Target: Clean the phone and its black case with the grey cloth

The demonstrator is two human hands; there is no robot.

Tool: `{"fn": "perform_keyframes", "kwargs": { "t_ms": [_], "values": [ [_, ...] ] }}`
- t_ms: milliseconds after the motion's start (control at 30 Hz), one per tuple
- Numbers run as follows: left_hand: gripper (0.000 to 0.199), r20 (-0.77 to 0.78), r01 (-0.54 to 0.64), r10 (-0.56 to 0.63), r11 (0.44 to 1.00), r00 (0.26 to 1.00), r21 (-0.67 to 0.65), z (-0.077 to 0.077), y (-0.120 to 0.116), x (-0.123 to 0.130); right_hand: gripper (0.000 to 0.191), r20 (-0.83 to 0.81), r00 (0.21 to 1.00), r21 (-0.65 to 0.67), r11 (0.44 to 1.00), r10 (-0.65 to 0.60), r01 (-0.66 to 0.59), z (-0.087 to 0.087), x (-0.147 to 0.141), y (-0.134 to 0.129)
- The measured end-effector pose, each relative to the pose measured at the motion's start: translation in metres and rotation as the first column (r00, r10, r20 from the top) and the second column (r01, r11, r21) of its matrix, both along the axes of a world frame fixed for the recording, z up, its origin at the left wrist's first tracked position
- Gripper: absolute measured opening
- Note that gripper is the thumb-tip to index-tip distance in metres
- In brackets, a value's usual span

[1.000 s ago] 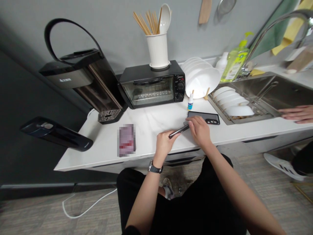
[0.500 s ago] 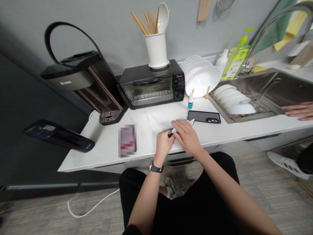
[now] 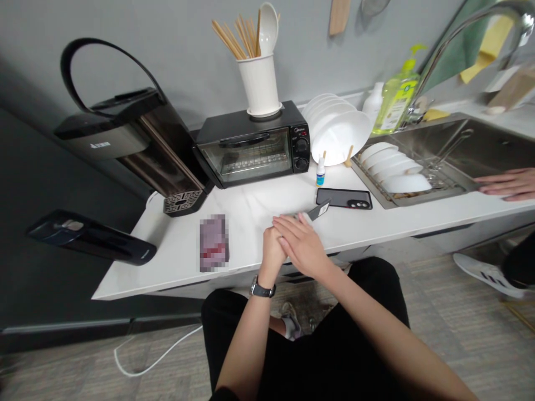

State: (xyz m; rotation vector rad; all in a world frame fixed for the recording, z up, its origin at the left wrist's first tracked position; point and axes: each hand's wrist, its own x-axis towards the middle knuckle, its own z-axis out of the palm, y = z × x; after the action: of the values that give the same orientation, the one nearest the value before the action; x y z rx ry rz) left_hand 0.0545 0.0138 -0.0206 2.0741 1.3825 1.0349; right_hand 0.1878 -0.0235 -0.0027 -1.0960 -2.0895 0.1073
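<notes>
My left hand [image 3: 272, 248] is closed just over the front part of the counter, with a watch on its wrist. Across it lies my right hand [image 3: 304, 245], fingers stretched out and touching the left. A slim dark-grey tool with a white label [image 3: 321, 210] sticks out beyond the hands; its other end is hidden, and its kind is unclear. Behind its tip a black phone or phone case [image 3: 343, 199] lies flat. A small white bottle with a blue label [image 3: 320, 172] stands further back.
The white counter [image 3: 246, 203] holds a toaster oven [image 3: 254, 150], a drinks machine [image 3: 167, 150], a dark flask [image 3: 92, 236] and a blurred-out purple item [image 3: 214, 243]. White plates [image 3: 340, 133] stand beside the sink [image 3: 455, 150], which contains bowls [image 3: 405, 182]. Another person's hand [image 3: 510, 184] rests at right.
My right hand has shifted left over my left hand, covering the dark tool end seen there before. More of the tool's labelled end shows now. The whole view has moved slightly.
</notes>
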Motion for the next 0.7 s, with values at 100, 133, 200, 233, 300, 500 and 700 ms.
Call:
{"fn": "perform_keyframes", "kwargs": {
  "t_ms": [100, 133, 200, 233, 300, 500, 700],
  "values": [
    [0.020, -0.011, -0.008, 0.008, 1.000, 1.000, 0.008, 0.000, 0.001, -0.001, 0.049, 0.028, 0.999, -0.006, 0.999, 0.044, -0.044, 0.003, -0.001, -0.004],
    [0.021, -0.010, -0.013, 0.013, 1.000, 1.000, 0.010, 0.000, 0.000, 0.000, 0.048, 0.027, 0.999, -0.001, 1.000, 0.023, -0.023, 0.002, 0.007, 0.000],
    [0.025, 0.009, -0.015, 0.015, 1.000, 1.000, 0.006, 0.003, -0.001, 0.002, 0.046, 0.004, 0.998, 0.017, 0.998, -0.057, 0.057, -0.001, 0.030, 0.013],
    [0.027, 0.024, -0.013, 0.013, 1.000, 1.000, 0.002, 0.004, -0.002, 0.004, 0.044, -0.021, 0.994, 0.027, 0.993, -0.111, 0.112, -0.002, 0.044, 0.021],
    [0.031, 0.055, -0.008, 0.008, 1.000, 0.998, -0.003, 0.006, -0.004, 0.006, 0.042, -0.092, 0.971, 0.028, 0.974, -0.221, 0.225, -0.006, 0.070, 0.037],
    [0.033, 0.086, -0.038, 0.038, 0.999, 0.996, -0.008, 0.010, -0.007, 0.008, 0.047, -0.176, 0.882, -0.008, 0.896, -0.438, 0.443, -0.015, 0.090, 0.056],
    [0.029, 0.058, -0.028, 0.029, 1.000, 0.998, -0.008, 0.007, -0.004, 0.007, 0.043, -0.116, 0.954, 0.069, 0.956, -0.275, 0.284, -0.012, 0.037, 0.023]
  ]
}}
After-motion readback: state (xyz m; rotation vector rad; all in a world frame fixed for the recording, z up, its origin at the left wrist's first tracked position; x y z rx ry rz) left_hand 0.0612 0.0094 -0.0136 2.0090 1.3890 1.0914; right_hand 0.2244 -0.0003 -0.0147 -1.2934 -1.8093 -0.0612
